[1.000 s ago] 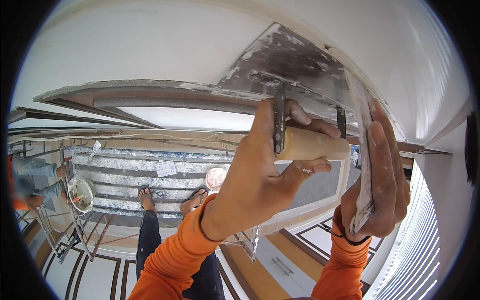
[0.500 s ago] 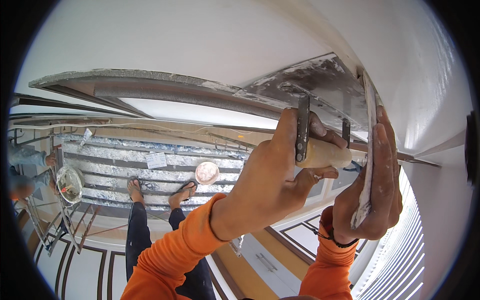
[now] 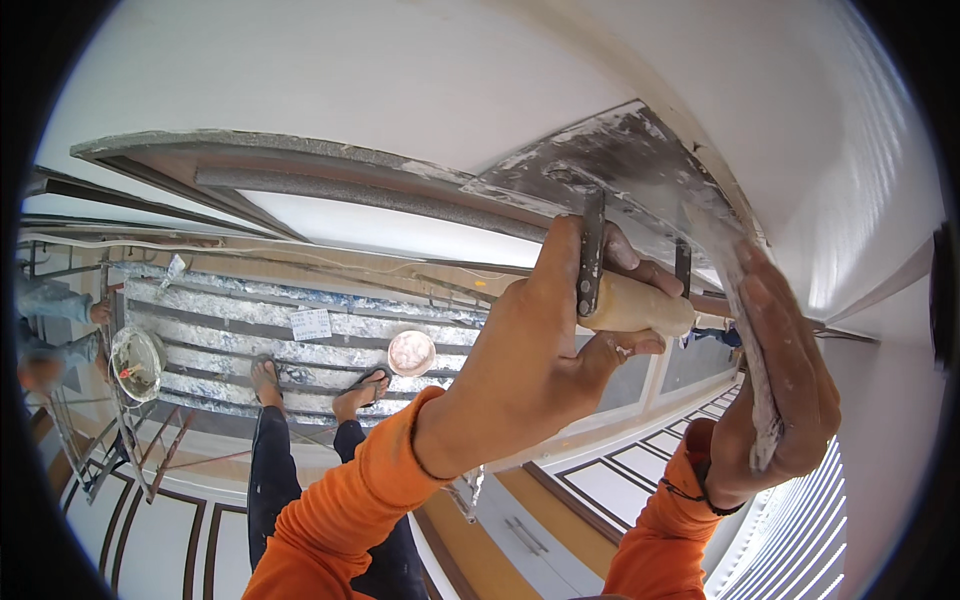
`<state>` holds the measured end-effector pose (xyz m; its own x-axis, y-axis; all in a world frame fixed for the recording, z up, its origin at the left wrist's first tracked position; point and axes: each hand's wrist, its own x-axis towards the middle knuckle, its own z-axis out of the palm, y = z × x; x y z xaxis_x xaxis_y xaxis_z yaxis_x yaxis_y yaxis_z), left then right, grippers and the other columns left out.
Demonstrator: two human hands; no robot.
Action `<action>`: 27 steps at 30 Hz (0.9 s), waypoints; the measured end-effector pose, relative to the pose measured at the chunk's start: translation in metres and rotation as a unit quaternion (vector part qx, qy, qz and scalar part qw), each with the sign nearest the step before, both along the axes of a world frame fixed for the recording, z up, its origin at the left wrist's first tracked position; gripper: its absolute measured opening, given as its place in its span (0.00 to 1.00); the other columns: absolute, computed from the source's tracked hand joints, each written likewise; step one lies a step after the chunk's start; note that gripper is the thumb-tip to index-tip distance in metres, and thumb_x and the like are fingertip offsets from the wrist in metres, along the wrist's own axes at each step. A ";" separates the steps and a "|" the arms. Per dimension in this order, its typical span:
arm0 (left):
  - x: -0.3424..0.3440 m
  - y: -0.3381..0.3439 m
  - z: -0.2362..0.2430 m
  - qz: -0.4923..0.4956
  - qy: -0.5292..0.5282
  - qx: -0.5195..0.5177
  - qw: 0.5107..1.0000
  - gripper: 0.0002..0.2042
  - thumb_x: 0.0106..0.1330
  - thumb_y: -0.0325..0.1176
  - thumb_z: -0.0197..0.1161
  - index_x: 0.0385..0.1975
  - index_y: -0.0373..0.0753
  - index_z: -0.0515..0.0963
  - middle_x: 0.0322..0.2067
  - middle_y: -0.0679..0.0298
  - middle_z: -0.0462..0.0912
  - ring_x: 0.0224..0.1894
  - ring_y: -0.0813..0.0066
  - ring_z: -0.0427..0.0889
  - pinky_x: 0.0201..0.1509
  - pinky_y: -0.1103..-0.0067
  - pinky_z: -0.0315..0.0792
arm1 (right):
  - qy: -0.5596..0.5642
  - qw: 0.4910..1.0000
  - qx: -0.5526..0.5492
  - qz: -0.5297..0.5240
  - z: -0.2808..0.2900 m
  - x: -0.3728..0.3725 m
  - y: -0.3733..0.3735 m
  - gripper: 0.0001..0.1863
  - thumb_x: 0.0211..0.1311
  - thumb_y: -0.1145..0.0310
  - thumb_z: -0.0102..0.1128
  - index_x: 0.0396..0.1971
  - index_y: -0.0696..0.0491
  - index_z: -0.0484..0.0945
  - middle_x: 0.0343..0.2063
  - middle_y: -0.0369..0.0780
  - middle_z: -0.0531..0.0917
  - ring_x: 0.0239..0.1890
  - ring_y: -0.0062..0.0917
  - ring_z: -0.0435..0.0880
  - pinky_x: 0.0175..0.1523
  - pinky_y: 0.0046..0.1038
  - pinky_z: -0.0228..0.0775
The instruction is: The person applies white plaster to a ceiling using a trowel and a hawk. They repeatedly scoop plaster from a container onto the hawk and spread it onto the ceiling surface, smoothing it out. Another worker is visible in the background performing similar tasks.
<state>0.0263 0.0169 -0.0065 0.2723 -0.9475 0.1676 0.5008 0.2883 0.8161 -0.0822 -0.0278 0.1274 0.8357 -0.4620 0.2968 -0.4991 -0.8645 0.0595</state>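
Your left hand [image 3: 530,355] clamping trowel [image 3: 622,165]; right hand [image 3: 798,385] clamping whitened flat tool [image 3: 757,375] beside it. Trowel lying near white surface [image 3: 330,75]. You're apparently wiping or loading trowel; next move likely calling for steady angle.

1. Left hand [image 3: 520,370] hides part of the handle [image 3: 635,305] of the plastering trowel [image 3: 615,165].
2. Right of the trowel, right hand [image 3: 795,375] and putty-smeared blade [image 3: 757,375] blur.
3. Far left of it, a co-worker [image 3: 55,305] is cut off.

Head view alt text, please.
Left hand grips a trowel's handle, its metal plate near a white surface; right hand holds a long, white-smeared tool. Below, sandaled feet stand on a spattered slatted platform near a round tub.
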 end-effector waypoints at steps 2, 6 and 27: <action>0.002 0.000 0.000 -0.036 0.026 0.006 0.999 0.21 0.56 0.15 0.60 0.44 0.35 0.57 0.42 0.51 0.79 0.38 0.73 0.83 0.42 0.81 0.76 | -0.068 0.997 0.040 -0.024 -0.008 -0.011 0.002 0.16 0.53 0.82 0.56 0.45 0.65 0.75 0.42 0.50 0.81 0.47 0.39 0.81 0.51 0.33 0.74; 0.003 -0.002 0.000 -0.043 0.039 -0.011 0.998 0.21 0.57 0.14 0.57 0.44 0.35 0.54 0.43 0.50 0.79 0.37 0.70 0.83 0.40 0.79 0.79 | -0.224 0.962 0.051 -0.149 -0.017 -0.028 0.008 0.15 0.48 0.82 0.63 0.39 0.65 0.77 0.34 0.47 0.82 0.35 0.31 0.81 0.46 0.27 0.72; 0.008 0.004 -0.006 0.038 -0.029 -0.030 0.998 0.21 0.53 0.19 0.62 0.42 0.31 0.57 0.34 0.50 0.80 0.38 0.49 0.82 0.35 0.71 0.75 | -0.034 0.987 -0.155 0.010 -0.050 0.029 0.019 0.19 0.59 0.68 0.56 0.51 0.57 0.72 0.47 0.51 0.78 0.51 0.43 0.78 0.55 0.46 0.70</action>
<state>0.0347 0.0204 -0.0122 0.3304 -0.9128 0.2401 0.4286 0.3718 0.8234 -0.0536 -0.0089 0.0773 0.8165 -0.3236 0.4782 -0.4945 -0.8194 0.2898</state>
